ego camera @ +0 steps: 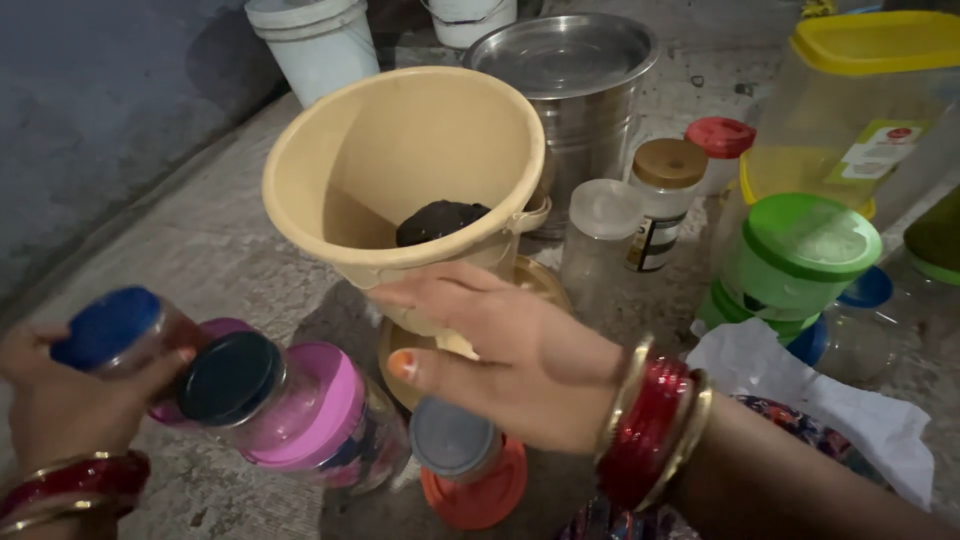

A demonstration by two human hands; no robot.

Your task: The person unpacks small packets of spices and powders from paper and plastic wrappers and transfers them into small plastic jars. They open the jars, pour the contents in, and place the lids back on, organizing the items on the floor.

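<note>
My right hand (500,350) grips a cream plastic bucket (400,160) by its side, tilted so its mouth faces me. A dark lump (440,220) lies inside it. My left hand (60,400) holds a small jar with a blue lid (110,330) at the lower left. Just right of that jar lie a jar with a dark lid (230,380) and a pink-lidded jar (320,410). Below my right hand sit a grey-lidded jar (450,440) and an orange lid (490,495).
A steel drum with a lid (570,60) stands behind the bucket. Right of it are a clear jar (600,220), a brown-lidded jar (665,190), a red-lidded jar (720,140), a green-lidded tub (800,250) and a yellow-lidded container (870,90). White buckets (315,40) stand at the back; a white cloth (830,400) lies at the right.
</note>
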